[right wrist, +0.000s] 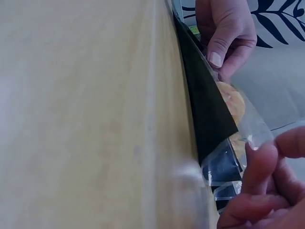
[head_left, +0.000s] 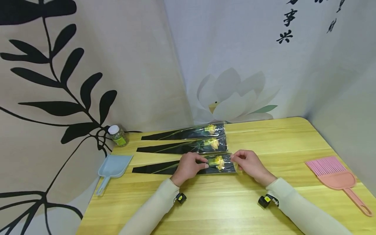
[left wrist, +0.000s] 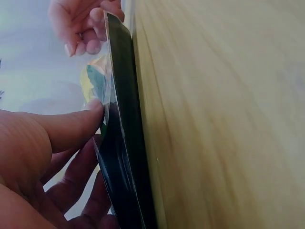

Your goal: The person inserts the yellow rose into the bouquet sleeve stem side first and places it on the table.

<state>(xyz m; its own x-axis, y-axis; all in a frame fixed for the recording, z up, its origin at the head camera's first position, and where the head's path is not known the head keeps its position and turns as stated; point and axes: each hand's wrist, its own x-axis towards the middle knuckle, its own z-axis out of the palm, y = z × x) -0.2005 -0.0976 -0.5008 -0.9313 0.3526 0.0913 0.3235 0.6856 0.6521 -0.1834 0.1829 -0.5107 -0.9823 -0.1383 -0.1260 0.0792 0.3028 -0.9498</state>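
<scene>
Three long tapered flower sleeves with black backs and clear fronts lie one above another, each with a yellow flower inside. On the nearest flower sleeve [head_left: 168,167], my left hand [head_left: 190,166] pinches the yellow flower [head_left: 218,162] just below its bloom, thumb and forefinger at the stem. Whether film lies between fingers and stem, I cannot tell. My right hand [head_left: 249,164] pinches the clear film at the sleeve's wide right end. In the right wrist view that film [right wrist: 257,124] stands lifted off the black backing [right wrist: 205,95]. The middle sleeve [head_left: 176,147] and far sleeve [head_left: 176,133] lie flat behind.
A blue dustpan [head_left: 116,165] lies at the table's left edge, with a white-capped jar [head_left: 117,135] behind it. On the right are a pink brush [head_left: 326,165] and a pink dustpan [head_left: 337,180]. Printed cloth [head_left: 141,65] hangs behind the wooden table [head_left: 223,209].
</scene>
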